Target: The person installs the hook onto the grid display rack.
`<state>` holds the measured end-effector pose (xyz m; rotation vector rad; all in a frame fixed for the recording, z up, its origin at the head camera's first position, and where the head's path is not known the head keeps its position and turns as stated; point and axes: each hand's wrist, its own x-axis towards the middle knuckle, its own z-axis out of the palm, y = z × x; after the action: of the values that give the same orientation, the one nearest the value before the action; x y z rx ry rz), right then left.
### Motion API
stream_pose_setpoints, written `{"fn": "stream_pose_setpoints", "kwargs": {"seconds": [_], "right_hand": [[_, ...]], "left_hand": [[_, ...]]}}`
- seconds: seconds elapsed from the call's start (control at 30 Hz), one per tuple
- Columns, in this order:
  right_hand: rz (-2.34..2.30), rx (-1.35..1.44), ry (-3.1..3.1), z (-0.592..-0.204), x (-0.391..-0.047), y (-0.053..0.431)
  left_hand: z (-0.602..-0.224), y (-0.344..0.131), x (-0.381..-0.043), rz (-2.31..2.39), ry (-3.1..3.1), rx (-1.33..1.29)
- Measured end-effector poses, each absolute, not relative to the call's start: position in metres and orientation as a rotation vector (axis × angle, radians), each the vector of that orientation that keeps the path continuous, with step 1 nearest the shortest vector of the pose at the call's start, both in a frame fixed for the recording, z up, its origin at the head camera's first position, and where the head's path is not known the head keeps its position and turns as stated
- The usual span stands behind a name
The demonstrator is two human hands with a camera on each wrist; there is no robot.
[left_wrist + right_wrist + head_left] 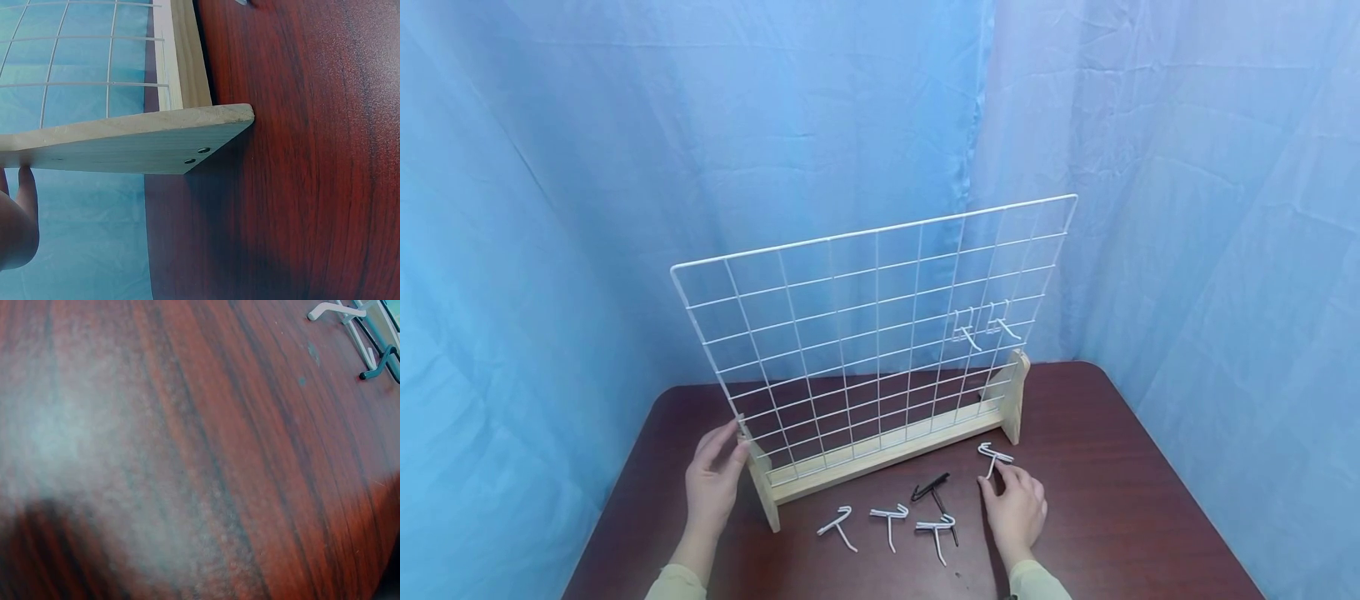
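Note:
A white wire grid panel (877,309) stands upright in a pale wooden stand (887,450). My left hand (713,479) holds the upper part of the stand's left end piece; in the left wrist view its fingers (25,194) touch the edge of that wooden end piece (125,150). Beyond the stand's right end, my right hand (1017,507) pinches the prong of a white hook (995,455) between thumb and fingers, near the tabletop. Two white hooks hang on the grid's right side, the left one (967,333) beside the right one (1003,323). In the right wrist view the held hook is out of sight.
Three white hooks, a left one (837,525), a middle one (890,517) and a right one (936,527), lie before the stand on the dark red table (1112,483). A black hook (931,487) lies partly beneath the right one. Blue curtains (850,125) surround the table.

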<state>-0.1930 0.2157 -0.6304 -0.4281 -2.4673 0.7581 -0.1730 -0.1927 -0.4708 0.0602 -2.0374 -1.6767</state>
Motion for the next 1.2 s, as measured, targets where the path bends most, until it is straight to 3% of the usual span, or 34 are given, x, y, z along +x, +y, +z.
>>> {"fn": "stream_pose_setpoints", "kwargs": {"seconds": [0.53,1.2], "right_hand": [[0.769,-0.479,-2.464,-0.634,-0.195,0.216],[0.798,-0.500,-2.454,-0.631,-0.195,0.216]], "left_hand": [[-0.501,-0.204,-0.187,-1.699,-2.012,0.083],[-0.500,-0.203,-0.186,-1.682,-1.999,0.052]]}}
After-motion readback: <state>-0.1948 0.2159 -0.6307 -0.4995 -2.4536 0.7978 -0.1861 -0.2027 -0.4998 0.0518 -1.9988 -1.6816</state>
